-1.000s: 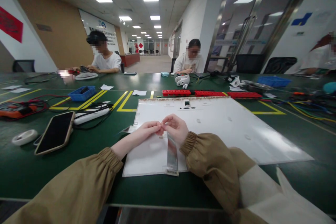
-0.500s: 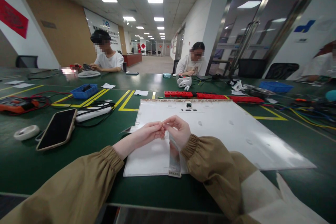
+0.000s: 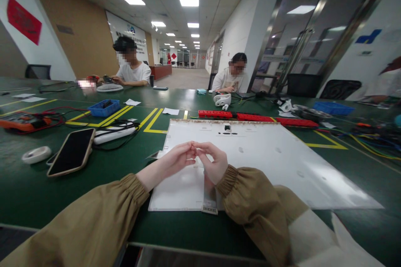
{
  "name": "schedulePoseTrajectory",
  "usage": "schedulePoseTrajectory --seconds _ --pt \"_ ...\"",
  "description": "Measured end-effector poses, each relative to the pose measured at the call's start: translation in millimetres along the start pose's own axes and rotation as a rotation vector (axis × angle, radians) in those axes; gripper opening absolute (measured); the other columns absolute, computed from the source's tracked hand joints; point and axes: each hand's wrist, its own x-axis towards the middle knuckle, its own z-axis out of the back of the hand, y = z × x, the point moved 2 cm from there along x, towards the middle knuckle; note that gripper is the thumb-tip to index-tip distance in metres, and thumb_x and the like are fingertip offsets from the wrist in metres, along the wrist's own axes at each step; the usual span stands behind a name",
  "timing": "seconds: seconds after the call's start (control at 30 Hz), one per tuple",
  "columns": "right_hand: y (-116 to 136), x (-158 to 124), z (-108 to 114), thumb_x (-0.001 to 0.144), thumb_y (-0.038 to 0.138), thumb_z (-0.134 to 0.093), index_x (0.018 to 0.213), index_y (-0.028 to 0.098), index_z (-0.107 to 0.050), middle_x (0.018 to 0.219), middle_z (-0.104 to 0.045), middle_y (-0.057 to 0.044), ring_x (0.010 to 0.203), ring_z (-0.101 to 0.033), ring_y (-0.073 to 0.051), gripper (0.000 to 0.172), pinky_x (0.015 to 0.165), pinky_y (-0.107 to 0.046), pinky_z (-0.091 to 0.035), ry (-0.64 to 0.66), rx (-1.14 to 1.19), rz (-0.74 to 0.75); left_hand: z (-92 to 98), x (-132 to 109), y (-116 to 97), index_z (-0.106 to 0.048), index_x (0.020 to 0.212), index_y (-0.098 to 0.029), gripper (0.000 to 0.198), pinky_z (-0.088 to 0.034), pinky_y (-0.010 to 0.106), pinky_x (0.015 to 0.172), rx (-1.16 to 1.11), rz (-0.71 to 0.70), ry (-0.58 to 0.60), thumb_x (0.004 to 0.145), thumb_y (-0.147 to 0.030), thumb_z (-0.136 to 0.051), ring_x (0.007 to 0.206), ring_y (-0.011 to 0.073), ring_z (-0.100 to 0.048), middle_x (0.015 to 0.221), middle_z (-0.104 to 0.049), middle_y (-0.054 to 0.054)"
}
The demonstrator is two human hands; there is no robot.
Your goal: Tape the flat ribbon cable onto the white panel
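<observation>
A large white flat panel [image 3: 257, 167] lies on the green table, with slots and a square hole near its far edge. Above its left part, my left hand [image 3: 180, 156] and my right hand [image 3: 214, 158] meet at the fingertips. The fingers of both hands are pinched together; whatever sits between them is too small or hidden to make out. Below my right hand a greyish, shiny strip [image 3: 209, 192] runs toward me, ending in a small patterned end piece [image 3: 209, 209] at the panel's near edge. My right hand partly covers the strip's far end.
To the left are a phone [image 3: 72, 152], a white ring-shaped item [image 3: 36, 154], a white bar with black cords [image 3: 114, 133] and a blue bin [image 3: 104, 108]. Red power strips [image 3: 250, 117] line the panel's far side. Two people sit across the table; another is at far right.
My fingers have shifted slightly, the left ones spreading a little below the pinch. The whole view has moved a little; the panel and strip stay in place.
</observation>
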Motion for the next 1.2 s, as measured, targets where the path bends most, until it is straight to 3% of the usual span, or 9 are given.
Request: schedulePoseTrajectory --seconds 0.3,0.57,0.77,0.97,1.2 --pt "15.8 -1.4 2.7 0.078 0.012 -0.05 0.092 0.022 -0.066 0.091 -0.069 -0.001 0.08 -0.065 -0.015 0.023 0.073 -0.028 -0.053 0.075 -0.029 0.118 -14.0 -8.8 -5.0 -0.058 0.07 -0.015 0.02 -0.042 0.033 0.08 -0.119 0.078 0.057 0.079 -0.033 -0.058 0.082 0.0185 -0.057 0.079 -0.061 0.005" --pt "12.5 -1.9 3.8 0.079 0.015 -0.052 0.09 0.02 -0.066 0.094 -0.069 -0.003 0.083 -0.065 -0.016 0.02 0.074 -0.028 -0.052 0.067 0.011 0.077 -15.8 -9.1 -5.9 -0.062 0.076 -0.015 0.016 -0.043 0.033 0.078 -0.137 0.063 0.076 0.078 -0.029 -0.056 0.084 0.0197 -0.057 0.083 -0.063 0.007" --pt "10.2 -0.2 3.2 0.079 0.015 -0.053 0.091 0.019 -0.067 0.091 -0.069 -0.003 0.082 -0.064 -0.015 0.019 0.072 -0.028 -0.052 0.063 0.104 0.026 -18.9 -8.9 -7.2 -0.06 0.068 -0.014 0.018 -0.043 0.03 0.073 -0.168 0.048 0.078 0.079 -0.027 -0.055 0.073 0.0161 -0.055 0.072 -0.06 0.005" --pt "14.7 -0.5 3.1 0.08 0.016 -0.053 0.089 0.016 -0.066 0.093 -0.069 -0.005 0.072 -0.063 -0.013 0.016 0.067 -0.026 -0.053 0.17 0.114 0.014 -13.4 -11.8 -8.6 -0.06 0.062 -0.012 0.022 -0.044 0.032 0.072 -0.197 0.148 0.158 0.076 -0.027 -0.053 0.071 0.0169 -0.055 0.074 -0.061 0.006" --pt "14.5 0.5 8.3 0.078 0.016 -0.053 0.091 0.017 -0.064 0.08 -0.068 -0.002 0.065 -0.061 -0.012 0.017 0.067 -0.026 -0.051 0.244 0.003 0.116 -3.1 -10.7 -6.1 -0.064 0.079 -0.014 0.019 -0.046 0.031 0.07 -0.158 0.171 0.136 0.078 -0.031 -0.055 0.07 0.0163 -0.057 0.076 -0.063 0.005"
